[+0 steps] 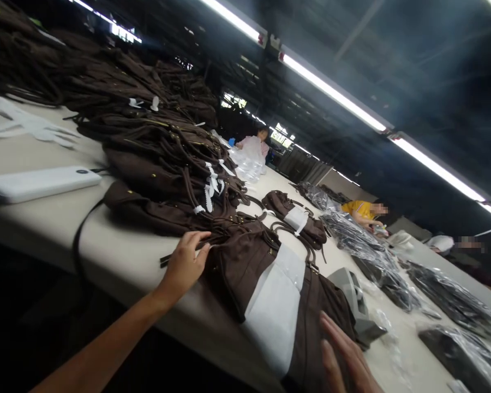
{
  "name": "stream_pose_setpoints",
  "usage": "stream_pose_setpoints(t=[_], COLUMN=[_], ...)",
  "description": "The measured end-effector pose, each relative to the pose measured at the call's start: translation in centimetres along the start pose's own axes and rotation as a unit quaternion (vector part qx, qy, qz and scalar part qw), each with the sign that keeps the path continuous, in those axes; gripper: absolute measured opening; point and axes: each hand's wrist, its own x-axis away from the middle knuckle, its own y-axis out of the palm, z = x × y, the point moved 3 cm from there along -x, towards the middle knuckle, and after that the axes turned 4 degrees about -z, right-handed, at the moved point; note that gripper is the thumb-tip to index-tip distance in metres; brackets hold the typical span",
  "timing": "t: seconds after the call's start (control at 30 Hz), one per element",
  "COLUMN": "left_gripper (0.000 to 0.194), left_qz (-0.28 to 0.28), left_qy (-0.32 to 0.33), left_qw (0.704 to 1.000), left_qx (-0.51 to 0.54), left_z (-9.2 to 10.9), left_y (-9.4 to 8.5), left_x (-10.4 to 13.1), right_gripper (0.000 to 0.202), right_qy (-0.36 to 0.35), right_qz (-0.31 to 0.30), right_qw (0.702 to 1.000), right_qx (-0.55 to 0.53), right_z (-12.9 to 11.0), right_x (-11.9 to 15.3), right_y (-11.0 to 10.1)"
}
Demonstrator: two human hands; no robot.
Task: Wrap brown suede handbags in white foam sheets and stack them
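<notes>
A dark brown fabric bag (pixel 241 262) lies in front of me at the table's near edge, with a white paper band (pixel 276 311) around its middle. At its left end is my left hand (pixel 187 259), thumb and fingers apart, close to the bag's thin straps; whether it touches them I cannot tell. My right hand (pixel 347 357) is at the bag's right part, fingers stretched out and partly cut off by the frame's lower edge. Just beyond lies a smaller brown bundle (pixel 280 204) with a white band and looped handles.
A large heap of brown bags (pixel 159 147) fills the table's left side. Nearby lie a white power bank (pixel 41 183) and white strips (pixel 24 123). A grey tape dispenser (pixel 355 303) stands right, before plastic-wrapped bags (pixel 368 245). Co-workers (pixel 358 210) are farther back.
</notes>
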Motion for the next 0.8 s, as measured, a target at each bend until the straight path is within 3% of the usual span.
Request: stream_pose_setpoints(t=[0.1, 0.2, 0.33, 0.4, 0.53, 0.6, 0.7, 0.8], left_gripper=[0.032, 0.030, 0.031, 0.038, 0.047, 0.045, 0.036, 0.033], left_qz=[-0.129, -0.202, -0.244, -0.266, -0.253, -0.218, -0.202, -0.243], left_qy=[0.016, 0.047, 0.075, 0.078, 0.054, -0.014, -0.152, -0.208], left_qw=[0.990, 0.973, 0.958, 0.951, 0.943, 0.928, 0.864, 0.819], left_qx=[0.050, 0.103, 0.129, 0.140, 0.208, 0.301, 0.436, 0.477], left_z=[-1.3, -1.4, -1.6, -1.8, -1.9, -1.8, -1.2, 0.0], left_y=[1.1, 1.2, 0.6, 0.5, 0.5, 0.9, 2.7, 4.9], left_x=[0.2, 0.1, 0.5, 0.9, 0.6, -0.5, -2.8, -4.8], right_gripper=[0.037, 0.046, 0.067, 0.062, 0.028, 0.021, 0.019, 0.020], right_qy=[0.002, -0.027, -0.126, -0.148, -0.100, -0.079, -0.062, -0.039], right_qz=[-0.114, -0.190, -0.280, -0.309, -0.266, -0.228, -0.189, -0.172], right_qw=[0.988, 0.970, 0.947, 0.936, 0.954, 0.963, 0.967, 0.966], right_qx=[-0.099, -0.149, -0.099, -0.084, -0.099, -0.117, -0.160, -0.190], right_z=[-4.9, -8.5, -10.8, -11.2, -10.7, -10.2, -9.5, -9.0], right_x=[-6.4, -11.2, -14.2, -14.6, -14.7, -14.6, -14.3, -14.3], right_y=[3.3, 7.5, 12.5, 14.3, 15.8, 15.8, 15.4, 14.9])
